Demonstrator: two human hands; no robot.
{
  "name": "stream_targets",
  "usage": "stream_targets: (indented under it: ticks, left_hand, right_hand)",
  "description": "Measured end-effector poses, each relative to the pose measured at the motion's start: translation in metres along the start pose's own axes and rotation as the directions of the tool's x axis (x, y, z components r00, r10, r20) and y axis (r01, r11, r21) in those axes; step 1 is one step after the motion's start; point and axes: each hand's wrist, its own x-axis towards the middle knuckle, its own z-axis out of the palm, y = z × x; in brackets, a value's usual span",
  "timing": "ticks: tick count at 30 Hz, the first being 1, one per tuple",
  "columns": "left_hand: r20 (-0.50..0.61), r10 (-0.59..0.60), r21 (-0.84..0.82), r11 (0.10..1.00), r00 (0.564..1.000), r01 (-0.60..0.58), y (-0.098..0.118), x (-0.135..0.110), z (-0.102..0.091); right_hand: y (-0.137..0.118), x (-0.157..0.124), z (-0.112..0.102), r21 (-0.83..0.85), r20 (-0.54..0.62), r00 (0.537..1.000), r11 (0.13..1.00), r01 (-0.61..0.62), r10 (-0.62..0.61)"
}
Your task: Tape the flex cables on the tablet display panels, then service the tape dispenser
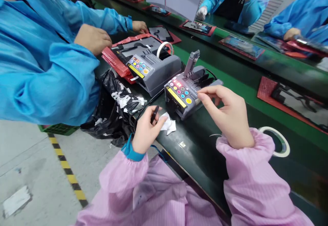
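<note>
A short black stick-like piece (154, 114) pokes up from the closed fingers of my left hand (147, 128); its lower part is hidden. A blue-green band circles that wrist. My right hand (228, 113) is raised at the right front corner of a grey automatic tape dispenser (180, 96), its thumb and forefinger tips brought together. Whatever lies between those tips is too small to make out. Red digits glow on the dispenser's panel, and a grey marker-like thing (192, 62) stands upright on top. Crumpled white paper (168, 123) lies beside my left hand.
A second tape dispenser (156, 69) stands to the left, near a co-worker in a blue sleeve (69, 79). A black bag (102, 110) with white scraps hangs at the table edge. A tape roll (285, 144) lies by my right sleeve. Panels on red wrap (294, 99) line the bench.
</note>
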Motion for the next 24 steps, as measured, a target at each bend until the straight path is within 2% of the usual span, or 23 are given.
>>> stream_targets:
  ticks: [3, 4, 6, 8, 10, 12, 14, 18, 20, 22, 24]
  left_hand:
    - [0.177, 0.071, 0.274, 0.954, 0.982, -0.118, -0.004, -0.011, 0.003]
    - [0.208, 0.088, 0.328, 0.932, 0.974, -0.155, -0.005, -0.013, 0.004]
    - [0.2, 0.121, 0.345, 0.92, 0.972, -0.186, -0.006, -0.012, 0.004]
    - [0.111, 0.127, 0.241, 0.959, 0.986, -0.151, -0.004, -0.005, 0.002]
    - [0.011, 0.064, 0.06, 0.996, 0.998, -0.065, 0.002, 0.005, -0.001]
    - [-0.066, -0.019, -0.097, 0.995, 0.998, 0.013, 0.01, 0.018, -0.002]
    - [-0.133, -0.062, -0.18, 0.983, 0.989, 0.038, 0.017, 0.031, 0.0]
    - [-0.241, -0.07, -0.169, 0.985, 0.968, 0.03, 0.017, 0.05, 0.015]
    - [-0.293, -0.034, -0.138, 0.99, 0.956, -0.007, 0.013, 0.052, 0.026]
    - [-0.366, 0.059, -0.07, 0.993, 0.929, -0.091, 0.008, 0.047, 0.037]
    - [-0.434, 0.201, 0.046, 0.978, 0.878, -0.202, 0.005, 0.038, 0.047]
  right_hand:
    - [-0.003, -0.001, -0.002, 0.018, -0.042, 0.999, 1.0, -0.004, 0.005]
    - [-0.004, -0.001, -0.004, 0.026, -0.045, 0.999, 1.0, -0.014, 0.015]
    - [-0.004, -0.001, -0.007, 0.035, -0.044, 0.999, 0.999, -0.027, 0.028]
    - [-0.001, 0.0, -0.008, 0.031, -0.055, 0.998, 0.999, -0.019, 0.021]
    - [0.004, 0.003, -0.004, 0.015, -0.068, 0.998, 1.0, 0.013, -0.012]
    - [0.011, 0.006, 0.004, -0.011, -0.07, 0.996, 0.999, 0.048, -0.048]
    - [0.018, 0.009, 0.016, -0.055, -0.068, 0.996, 0.997, 0.05, -0.053]
    - [0.028, 0.011, 0.038, -0.145, -0.054, 0.998, 0.989, 0.025, -0.034]
    - [0.03, 0.009, 0.043, -0.162, -0.058, 0.997, 0.986, 0.032, -0.042]
    - [0.03, 0.008, 0.046, -0.176, -0.078, 0.996, 0.984, 0.027, -0.041]
    - [0.03, 0.008, 0.047, -0.195, -0.095, 0.995, 0.981, 0.013, -0.032]
